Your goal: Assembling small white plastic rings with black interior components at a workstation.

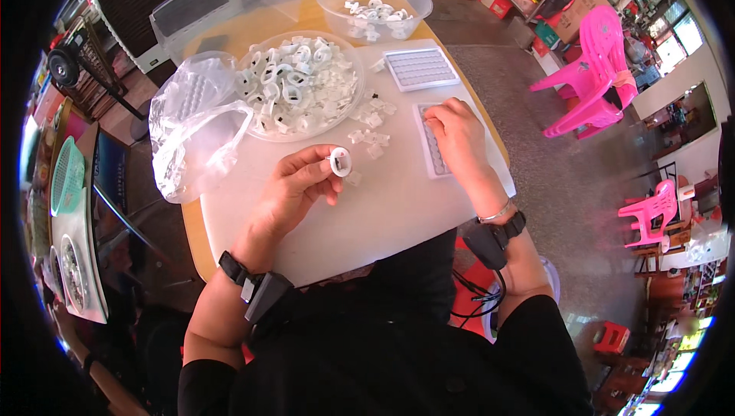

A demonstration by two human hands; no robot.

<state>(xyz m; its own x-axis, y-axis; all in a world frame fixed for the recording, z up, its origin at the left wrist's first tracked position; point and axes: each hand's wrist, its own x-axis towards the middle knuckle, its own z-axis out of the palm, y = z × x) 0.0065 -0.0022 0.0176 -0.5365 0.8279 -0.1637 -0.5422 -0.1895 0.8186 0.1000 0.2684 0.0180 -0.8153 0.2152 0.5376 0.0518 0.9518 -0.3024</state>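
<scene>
Between the thumb and fingers of my left hand (287, 194) is a small round white plastic part (341, 162) with a dark spot in its opening. My left hand is raised over the white tabletop sheet (344, 224). To the right, my right hand (462, 140) reaches over a white tray of small cells (435, 162), its fingers closed together at the tray's upper part. Whatever those fingers may hold is hidden. Small translucent pieces (369, 138) lie loose between my hands. Beyond my left hand, a wide round clear dish (360, 83) holds a heap of similar white parts.
A second celled tray (421, 70) lies past my right hand. A clear bowl (329, 10) with white parts stands at the far edge. Crumpled plastic bags (191, 140) and a clear bin (230, 10) occupy the left side. Pink chairs (593, 71) stand at right; another person's arm (107, 381) shows lower left.
</scene>
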